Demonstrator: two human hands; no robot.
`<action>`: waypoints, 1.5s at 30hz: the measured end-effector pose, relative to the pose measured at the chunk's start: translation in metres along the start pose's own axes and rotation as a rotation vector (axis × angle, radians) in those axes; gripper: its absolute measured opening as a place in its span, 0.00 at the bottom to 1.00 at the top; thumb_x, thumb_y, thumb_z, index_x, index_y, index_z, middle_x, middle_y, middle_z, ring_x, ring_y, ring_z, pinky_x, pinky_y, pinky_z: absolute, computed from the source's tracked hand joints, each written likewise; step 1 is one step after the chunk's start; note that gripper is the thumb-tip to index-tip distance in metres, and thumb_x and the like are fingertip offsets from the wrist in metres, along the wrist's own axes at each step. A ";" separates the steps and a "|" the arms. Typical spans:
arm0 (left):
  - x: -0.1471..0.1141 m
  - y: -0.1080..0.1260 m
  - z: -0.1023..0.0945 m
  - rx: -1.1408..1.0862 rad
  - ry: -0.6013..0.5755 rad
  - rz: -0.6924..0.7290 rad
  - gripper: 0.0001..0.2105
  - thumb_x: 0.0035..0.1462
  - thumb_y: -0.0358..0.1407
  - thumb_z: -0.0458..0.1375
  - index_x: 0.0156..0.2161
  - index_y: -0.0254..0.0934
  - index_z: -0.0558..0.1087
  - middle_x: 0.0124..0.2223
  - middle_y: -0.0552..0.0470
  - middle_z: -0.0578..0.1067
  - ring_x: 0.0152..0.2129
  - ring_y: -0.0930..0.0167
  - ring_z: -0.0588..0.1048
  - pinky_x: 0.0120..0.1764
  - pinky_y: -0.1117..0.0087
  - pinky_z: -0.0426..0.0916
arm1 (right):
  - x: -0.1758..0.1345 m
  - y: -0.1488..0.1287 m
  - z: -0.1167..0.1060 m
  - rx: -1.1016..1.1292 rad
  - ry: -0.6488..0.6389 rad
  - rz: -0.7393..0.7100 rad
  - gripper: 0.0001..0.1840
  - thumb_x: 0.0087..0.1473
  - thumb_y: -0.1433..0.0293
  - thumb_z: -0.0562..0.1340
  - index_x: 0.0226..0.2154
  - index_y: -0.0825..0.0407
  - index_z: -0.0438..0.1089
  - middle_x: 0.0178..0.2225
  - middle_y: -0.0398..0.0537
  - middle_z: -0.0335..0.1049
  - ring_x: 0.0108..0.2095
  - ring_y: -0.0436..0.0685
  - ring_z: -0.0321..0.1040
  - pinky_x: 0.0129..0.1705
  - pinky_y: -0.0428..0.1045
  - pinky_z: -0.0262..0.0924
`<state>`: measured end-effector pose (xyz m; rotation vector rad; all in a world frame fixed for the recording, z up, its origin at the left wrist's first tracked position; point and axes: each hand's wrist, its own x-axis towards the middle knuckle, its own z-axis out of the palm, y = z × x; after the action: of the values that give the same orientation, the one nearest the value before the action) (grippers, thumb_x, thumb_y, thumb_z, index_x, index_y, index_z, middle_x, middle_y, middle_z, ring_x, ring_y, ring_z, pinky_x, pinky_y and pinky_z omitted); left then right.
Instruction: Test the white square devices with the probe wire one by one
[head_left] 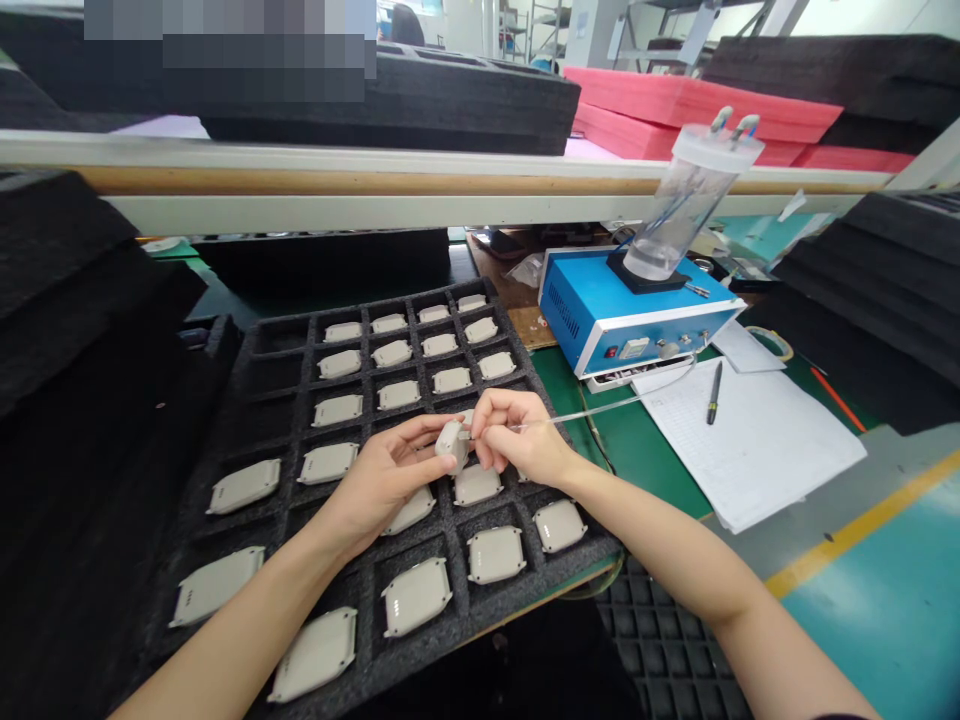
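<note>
A small, beige, rounded-rectangular casing (449,447) is clamped in the left hand (390,465), above a gridded black foam tray (517,603); just beside the casing, a thin, clear, flexible tube (600,408) is pinched in the right hand (521,432).

green tabletop (564,385) | compartmented black foam tray (459,580), left | paper sheets (772,440), right

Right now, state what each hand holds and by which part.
Left hand: a beige, rounded case, by its edges. Right hand: a thin, clear tube, near its end.
</note>
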<state>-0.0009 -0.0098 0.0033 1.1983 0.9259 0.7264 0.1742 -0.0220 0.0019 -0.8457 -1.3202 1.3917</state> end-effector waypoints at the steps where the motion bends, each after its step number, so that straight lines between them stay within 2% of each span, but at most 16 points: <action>1: 0.000 0.000 0.000 0.003 -0.001 0.001 0.21 0.42 0.37 0.67 0.44 0.38 0.73 0.46 0.46 0.76 0.48 0.60 0.71 0.52 0.63 0.63 | 0.000 0.000 0.000 -0.001 0.000 0.001 0.05 0.38 0.76 0.53 0.23 0.54 0.62 0.14 0.36 0.64 0.12 0.44 0.55 0.15 0.39 0.50; 10: -0.001 0.001 -0.001 -0.012 -0.013 -0.002 0.20 0.43 0.37 0.67 0.44 0.39 0.73 0.46 0.48 0.76 0.48 0.62 0.71 0.53 0.65 0.62 | 0.000 0.001 0.000 0.002 -0.002 0.000 0.05 0.38 0.76 0.53 0.23 0.54 0.62 0.14 0.36 0.64 0.12 0.44 0.55 0.15 0.39 0.51; 15: -0.001 0.002 0.000 -0.013 -0.002 -0.009 0.21 0.42 0.37 0.67 0.44 0.37 0.73 0.45 0.47 0.76 0.48 0.60 0.71 0.53 0.62 0.62 | 0.001 0.001 0.000 0.001 -0.001 -0.002 0.05 0.38 0.76 0.53 0.23 0.54 0.62 0.14 0.36 0.64 0.12 0.44 0.55 0.15 0.39 0.51; 33: 0.000 -0.004 -0.003 -0.053 -0.048 -0.002 0.19 0.44 0.35 0.67 0.44 0.40 0.73 0.43 0.51 0.76 0.45 0.67 0.71 0.50 0.68 0.62 | 0.000 0.001 -0.001 0.005 0.001 -0.002 0.05 0.38 0.76 0.53 0.23 0.54 0.62 0.13 0.36 0.65 0.12 0.44 0.55 0.14 0.39 0.51; 42: 0.001 -0.004 -0.004 -0.056 -0.055 0.000 0.19 0.44 0.35 0.67 0.44 0.40 0.73 0.45 0.51 0.76 0.47 0.66 0.71 0.50 0.69 0.63 | 0.000 0.000 0.001 -0.005 -0.002 -0.005 0.05 0.38 0.76 0.53 0.23 0.53 0.62 0.13 0.36 0.64 0.12 0.44 0.55 0.15 0.39 0.51; 45: 0.002 -0.005 -0.004 -0.083 -0.045 -0.002 0.20 0.44 0.34 0.67 0.44 0.38 0.73 0.44 0.50 0.77 0.45 0.68 0.72 0.48 0.71 0.64 | -0.001 -0.003 0.001 -0.023 0.086 -0.069 0.03 0.38 0.75 0.54 0.22 0.53 0.63 0.13 0.36 0.64 0.11 0.44 0.55 0.14 0.40 0.50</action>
<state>-0.0033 -0.0072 -0.0025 1.1362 0.8523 0.7268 0.1740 -0.0236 0.0046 -0.8581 -1.2895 1.2753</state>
